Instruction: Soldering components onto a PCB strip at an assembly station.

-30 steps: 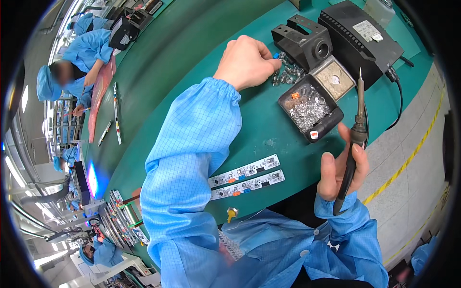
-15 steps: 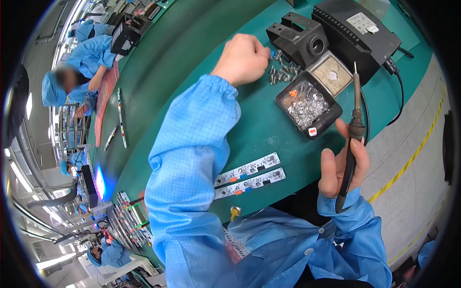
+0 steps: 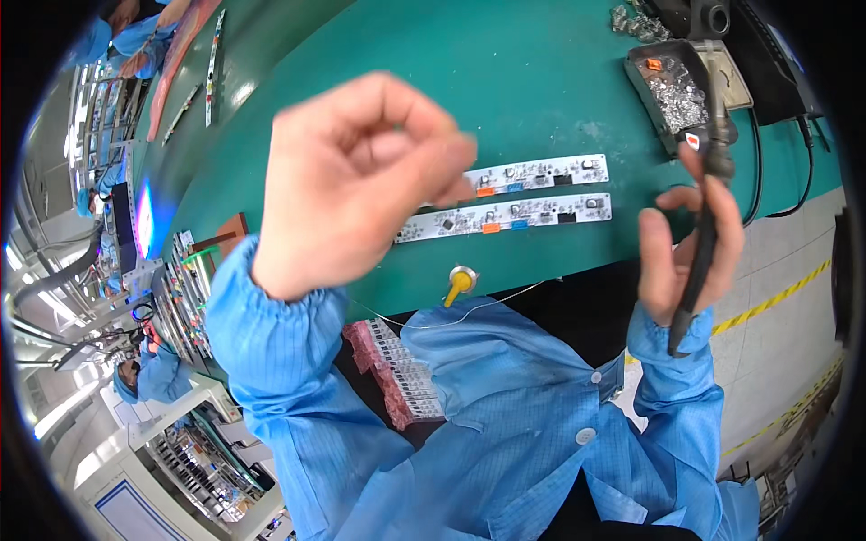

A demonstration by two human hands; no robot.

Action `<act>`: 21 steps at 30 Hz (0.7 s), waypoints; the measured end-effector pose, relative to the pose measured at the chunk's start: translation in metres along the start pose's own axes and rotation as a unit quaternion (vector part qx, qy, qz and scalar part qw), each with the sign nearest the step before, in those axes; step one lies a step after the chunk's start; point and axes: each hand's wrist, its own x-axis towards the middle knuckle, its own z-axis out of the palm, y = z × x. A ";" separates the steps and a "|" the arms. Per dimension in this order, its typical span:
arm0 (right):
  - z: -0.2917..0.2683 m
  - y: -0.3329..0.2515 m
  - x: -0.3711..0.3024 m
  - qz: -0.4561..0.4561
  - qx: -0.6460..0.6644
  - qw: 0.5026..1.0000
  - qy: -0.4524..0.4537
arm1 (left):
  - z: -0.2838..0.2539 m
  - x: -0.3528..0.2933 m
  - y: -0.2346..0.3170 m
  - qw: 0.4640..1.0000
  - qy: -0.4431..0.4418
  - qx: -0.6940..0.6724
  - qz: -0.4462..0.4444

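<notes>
In the head view, the person's left hand (image 3: pixel 347 185) is raised over the table with fingers curled and thumb and forefinger meeting; whether something small is pinched there cannot be told. The right hand (image 3: pixel 666 284) is closed around the handle of a soldering iron (image 3: pixel 702 257), whose blurred metal end points away beyond those fingers. Between the two hands lie the upper board (image 3: pixel 550 171), partly hidden behind the left fingertips, and the lower board (image 3: pixel 541 216) just nearer the body. Both boards already carry orange, blue and black parts; the iron touches neither, so the work appears to be between contacts, and how many joints remain cannot be judged. Nearer the person than the left fingertips sits a yellow-levered metal piece (image 3: pixel 458 286). The green tabletop (image 3: pixel 406 54) spreads beyond both hands, with a black tray (image 3: pixel 654 115) of metal scraps ahead of the right fingers. Past the left fingers, a co-worker's hand (image 3: pixel 135 65) shows at the far bench; right of the right fingers, yellow tape (image 3: pixel 776 296) crosses the grey floor (image 3: pixel 767 257).
</notes>
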 end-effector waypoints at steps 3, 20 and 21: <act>0.009 -0.017 -0.005 0.007 -0.061 0.996 -0.071 | -0.008 -0.029 -0.027 0.994 0.013 -0.111 0.004; 0.016 -0.007 -0.018 -0.082 -0.044 0.991 -0.094 | -0.018 -0.041 -0.049 0.998 -0.025 -0.009 0.058; 0.017 -0.006 -0.017 -0.104 -0.046 0.989 -0.094 | -0.014 -0.037 -0.048 0.997 -0.037 0.000 0.074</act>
